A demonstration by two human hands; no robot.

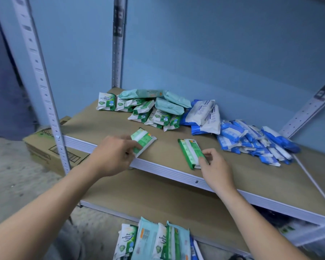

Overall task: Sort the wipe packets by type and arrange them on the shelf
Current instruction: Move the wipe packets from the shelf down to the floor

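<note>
Two green-and-white wipe packets lie face down near the front edge of the brown shelf board (105,124). My left hand (113,156) pinches the near end of the left packet (143,140). My right hand (215,166) pinches the near end of the right packet (189,152). Further back sits a pile of green-and-white packets (148,113) with pale teal packs (169,106) on top. To its right lie large blue-and-white packs (204,115) and a heap of small blue packets (255,143).
More green and teal packets (154,241) stand in a row at the bottom of the view, below the lower shelf (158,196). A cardboard box (45,145) sits on the floor at left. Perforated metal uprights (39,76) frame the shelf; a blue wall is behind.
</note>
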